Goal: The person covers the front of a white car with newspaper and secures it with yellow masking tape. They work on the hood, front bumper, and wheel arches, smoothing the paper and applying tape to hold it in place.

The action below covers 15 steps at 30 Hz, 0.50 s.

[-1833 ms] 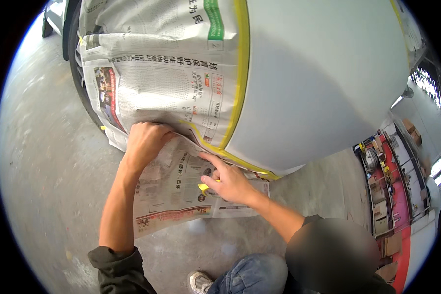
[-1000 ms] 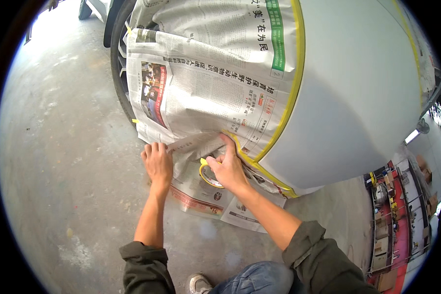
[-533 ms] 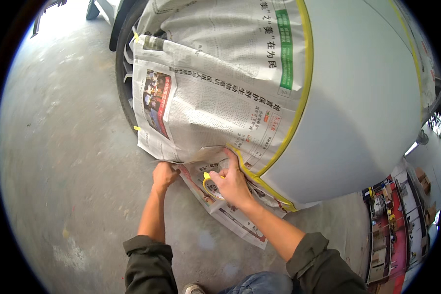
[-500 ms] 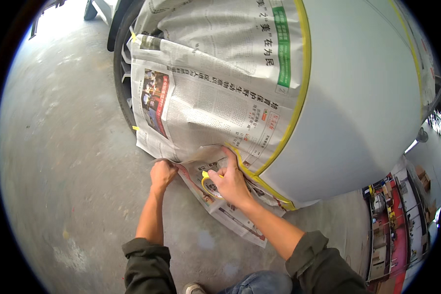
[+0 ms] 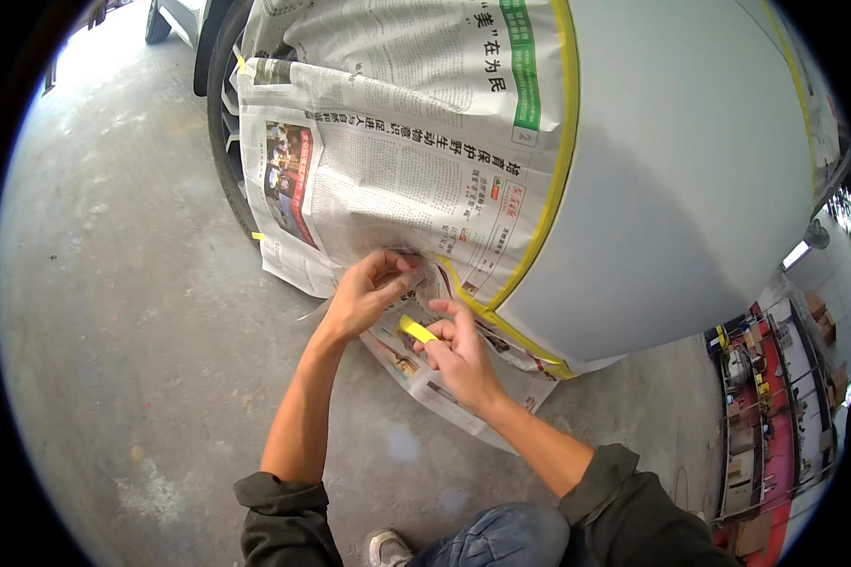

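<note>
Newspaper sheets (image 5: 378,180) cover the wheel side of a pale grey car body panel (image 5: 671,180), edged by a curved strip of yellow masking tape (image 5: 563,161). My left hand (image 5: 359,295) is closed on the newspaper, its fingertips pinching a fold near the lower tape corner. Just right of it, my right hand (image 5: 463,364) grips a roll of yellow masking tape (image 5: 417,331), with the index finger stretched toward the paper. That hand hides part of the roll. Below both hands, a loose lower flap of newspaper (image 5: 444,402) hangs over the floor.
The tire (image 5: 219,161) shows at the paper's left edge, with small yellow tape tabs (image 5: 257,236) there. Concrete floor (image 5: 142,331) stretches left. At the lower right stand shelves (image 5: 761,425) with boxes. My shoe (image 5: 388,548) and jeans-clad knee (image 5: 511,539) are at the bottom.
My left hand has moved right and up along the newspaper, close to my right hand. The right hand has drawn slightly down off the tape corner, still with the roll. The lower flap has shifted.
</note>
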Motion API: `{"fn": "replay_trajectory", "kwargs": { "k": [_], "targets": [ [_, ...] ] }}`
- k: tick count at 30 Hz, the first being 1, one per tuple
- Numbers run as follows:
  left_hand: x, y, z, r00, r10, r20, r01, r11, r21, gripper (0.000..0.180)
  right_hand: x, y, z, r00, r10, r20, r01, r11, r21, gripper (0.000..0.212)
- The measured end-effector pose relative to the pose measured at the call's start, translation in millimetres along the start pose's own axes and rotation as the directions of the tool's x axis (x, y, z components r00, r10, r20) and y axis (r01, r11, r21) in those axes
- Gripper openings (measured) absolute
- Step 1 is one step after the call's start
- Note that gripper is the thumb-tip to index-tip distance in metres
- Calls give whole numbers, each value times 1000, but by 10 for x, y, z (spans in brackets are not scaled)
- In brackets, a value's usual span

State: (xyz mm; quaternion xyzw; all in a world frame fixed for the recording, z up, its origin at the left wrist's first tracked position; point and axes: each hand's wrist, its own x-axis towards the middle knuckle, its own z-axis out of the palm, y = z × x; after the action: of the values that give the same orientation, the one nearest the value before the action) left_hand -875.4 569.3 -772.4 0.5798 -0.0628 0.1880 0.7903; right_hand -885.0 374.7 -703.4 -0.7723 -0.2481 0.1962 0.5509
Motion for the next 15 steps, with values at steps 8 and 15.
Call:
{"fn": "replay_trajectory", "kwargs": {
  "k": [8, 15],
  "targets": [
    [-141, 279, -47, 985, 45, 166, -83, 971, 226, 10, -3, 9, 88, 977, -195, -91, 196, 981, 6, 36],
    [-38, -51, -24, 991, 131, 2, -129, 973, 194, 10, -283, -128, -134, 989, 110, -99, -119, 989, -90, 34]
  ]
}}
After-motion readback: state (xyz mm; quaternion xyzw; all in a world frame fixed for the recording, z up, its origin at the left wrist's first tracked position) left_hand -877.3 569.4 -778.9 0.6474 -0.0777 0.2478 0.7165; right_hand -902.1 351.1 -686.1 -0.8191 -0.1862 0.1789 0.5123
